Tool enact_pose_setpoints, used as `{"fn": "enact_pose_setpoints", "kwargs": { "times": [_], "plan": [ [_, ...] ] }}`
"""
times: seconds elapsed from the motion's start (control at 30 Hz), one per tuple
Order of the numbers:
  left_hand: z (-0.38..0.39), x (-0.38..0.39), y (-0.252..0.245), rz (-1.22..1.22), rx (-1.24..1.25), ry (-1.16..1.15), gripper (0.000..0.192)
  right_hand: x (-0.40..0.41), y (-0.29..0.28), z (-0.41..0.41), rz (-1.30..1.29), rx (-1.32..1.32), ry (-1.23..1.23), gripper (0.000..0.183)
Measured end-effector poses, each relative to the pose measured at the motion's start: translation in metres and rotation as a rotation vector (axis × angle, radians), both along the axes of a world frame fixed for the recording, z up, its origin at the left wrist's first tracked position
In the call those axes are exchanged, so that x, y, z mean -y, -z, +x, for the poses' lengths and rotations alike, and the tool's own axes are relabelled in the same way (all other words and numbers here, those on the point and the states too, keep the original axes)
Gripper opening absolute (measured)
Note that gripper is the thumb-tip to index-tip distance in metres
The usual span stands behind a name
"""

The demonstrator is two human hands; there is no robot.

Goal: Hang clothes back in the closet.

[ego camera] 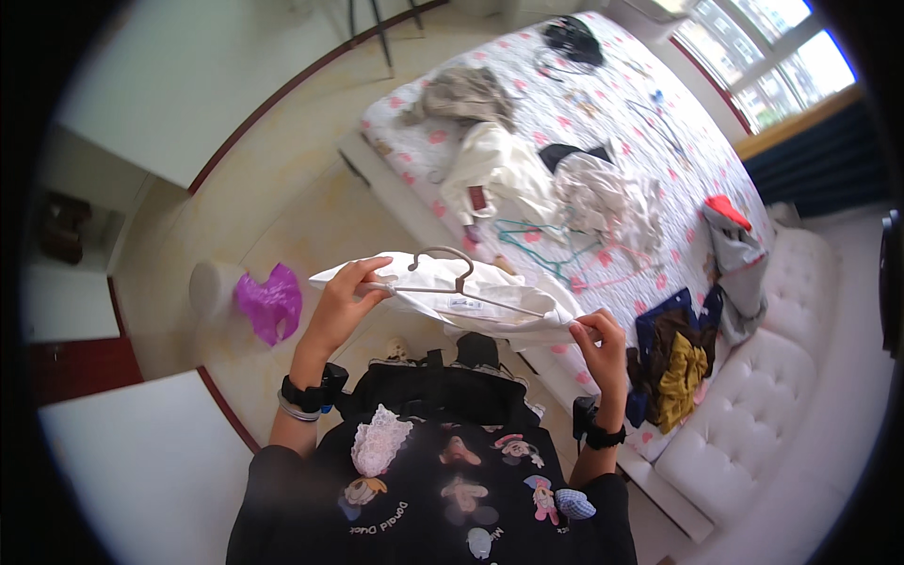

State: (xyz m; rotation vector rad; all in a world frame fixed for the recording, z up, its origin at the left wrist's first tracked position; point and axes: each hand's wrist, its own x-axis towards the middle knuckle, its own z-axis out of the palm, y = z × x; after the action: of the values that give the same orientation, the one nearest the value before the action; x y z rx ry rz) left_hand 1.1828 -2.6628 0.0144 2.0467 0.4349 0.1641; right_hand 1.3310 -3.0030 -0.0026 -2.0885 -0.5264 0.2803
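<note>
A white garment [417,272] with a collar label hangs in front of me on a beige clothes hanger [462,284], whose hook points up. My left hand [346,296] pinches the garment's shoulder at the hanger's left end. At the other end, my right hand [600,339] pinches the opposite shoulder between thumb and fingers. The hanger's bar lies across the neck opening, and its ends are hidden under the fabric.
A bed [487,60] with a heart-patterned quilt holds a cream garment [501,166], a taupe garment [462,95], green hangers [540,244] and folded dark clothes [671,360]. Its tufted headboard [741,395] stands right. A purple plastic bag [272,300] hangs on a white bin [212,288] at left.
</note>
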Motion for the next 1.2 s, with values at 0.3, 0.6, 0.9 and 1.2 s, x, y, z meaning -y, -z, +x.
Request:
{"fn": "enact_pose_setpoints", "kwargs": {
  "times": [0.3,0.6,0.9,1.2],
  "plan": [
    [-0.185,-0.109,0.007,0.133,-0.084,-0.156,0.039,-0.186,0.005,-0.068,0.034,0.159,-0.354,0.013],
    [-0.260,-0.183,0.000,-0.079,-0.211,-0.252,0.022,-0.304,0.001,-0.091,0.003,0.075,-0.582,0.012],
    [-0.213,-0.254,0.024,0.282,0.081,-0.431,0.024,-0.402,0.024,-0.035,0.003,0.032,-0.565,0.020],
    [-0.134,-0.376,-0.004,1.023,0.240,-0.671,0.024,-0.555,0.026,0.053,0.160,-0.018,-0.462,0.017]
  ]
}}
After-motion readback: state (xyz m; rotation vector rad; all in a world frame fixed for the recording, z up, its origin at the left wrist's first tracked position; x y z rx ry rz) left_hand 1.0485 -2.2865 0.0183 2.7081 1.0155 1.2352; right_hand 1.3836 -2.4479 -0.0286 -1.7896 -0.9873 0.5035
